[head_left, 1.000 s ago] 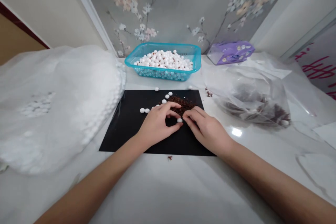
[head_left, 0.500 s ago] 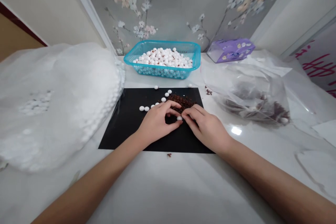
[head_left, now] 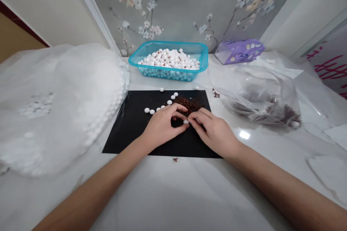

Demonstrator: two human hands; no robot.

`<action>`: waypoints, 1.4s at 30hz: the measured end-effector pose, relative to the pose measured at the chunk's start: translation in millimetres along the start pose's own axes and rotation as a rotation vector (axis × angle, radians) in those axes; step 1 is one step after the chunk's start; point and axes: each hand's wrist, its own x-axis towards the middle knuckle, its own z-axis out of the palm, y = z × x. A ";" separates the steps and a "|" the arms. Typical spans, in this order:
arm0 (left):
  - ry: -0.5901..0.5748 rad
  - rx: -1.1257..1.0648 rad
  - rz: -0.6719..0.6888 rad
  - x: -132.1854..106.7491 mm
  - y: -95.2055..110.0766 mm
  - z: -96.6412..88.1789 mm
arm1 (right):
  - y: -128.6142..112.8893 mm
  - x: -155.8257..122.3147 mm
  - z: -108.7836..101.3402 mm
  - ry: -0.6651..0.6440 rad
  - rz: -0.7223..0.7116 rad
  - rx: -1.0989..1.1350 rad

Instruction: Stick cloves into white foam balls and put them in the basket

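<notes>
Head view: the left hand (head_left: 164,124) holds one white ball (head_left: 185,122) in a narrow pinch between thumb and a finger, over the black mat (head_left: 124,133). The right hand (head_left: 214,128) meets it from the right, fingertips drawn together at the ball; whether they have hold of anything cannot be told. Brown pieces (head_left: 188,103) lie heaped just beyond the grip. A row of loose balls (head_left: 152,112) runs to its left, partly hidden by the left hand. The mat's near edge passes under both wrists; its far edge lies beyond the heap, with a strip of tabletop (head_left: 141,86) before the blue basket (head_left: 168,68). Bulky bags bound the working room: one well left (head_left: 70,90), another right (head_left: 265,97).
</notes>
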 end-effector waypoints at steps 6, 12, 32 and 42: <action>-0.002 -0.001 -0.023 0.0 -1.3 0.7 | 0.0 -0.6 0.1 -0.005 -0.025 -0.022; -0.007 -0.021 -0.029 0.0 -2.0 0.8 | 0.9 -1.5 1.6 -0.003 -0.046 -0.011; -0.019 -0.063 -0.063 0.6 -0.6 0.2 | 3.6 -1.9 0.9 -0.006 -0.069 0.093; -0.017 -0.084 -0.082 0.6 -2.9 0.8 | 1.0 -2.1 -2.9 0.042 -0.071 0.257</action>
